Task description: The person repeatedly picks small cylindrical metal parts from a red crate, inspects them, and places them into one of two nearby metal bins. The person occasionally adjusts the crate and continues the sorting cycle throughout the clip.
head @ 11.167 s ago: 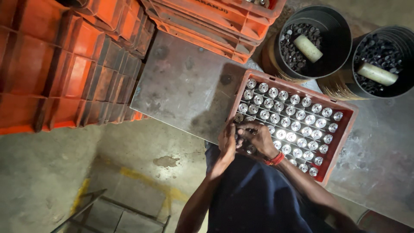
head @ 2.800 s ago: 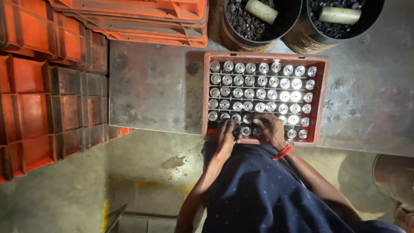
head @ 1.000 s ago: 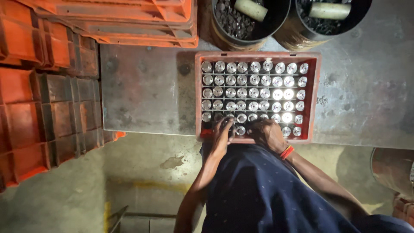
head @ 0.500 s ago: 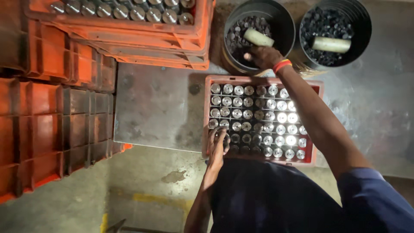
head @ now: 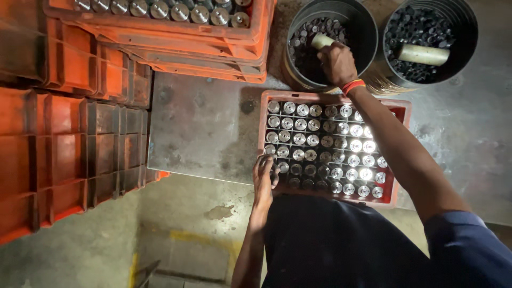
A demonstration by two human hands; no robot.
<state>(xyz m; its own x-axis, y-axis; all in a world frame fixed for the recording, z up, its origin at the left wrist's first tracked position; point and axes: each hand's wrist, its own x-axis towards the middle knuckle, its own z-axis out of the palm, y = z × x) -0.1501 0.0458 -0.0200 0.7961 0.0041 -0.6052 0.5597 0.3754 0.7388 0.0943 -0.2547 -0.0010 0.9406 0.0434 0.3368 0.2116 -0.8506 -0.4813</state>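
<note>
A grey metal table carries the things. On it, at the centre, lies a red crate full of shiny metal cylinders. At twelve o'clock stand two black buckets, close together. At eleven o'clock sits a stack of orange crates. More orange crates stand at nine o'clock.

Workshop: crates of metal parts

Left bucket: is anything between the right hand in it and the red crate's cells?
Nothing visible. The right hand is inside the left bucket, which stands just behind the red crate; only the bucket rim lies between. The left hand rests at the crate's near-left corner.
</note>
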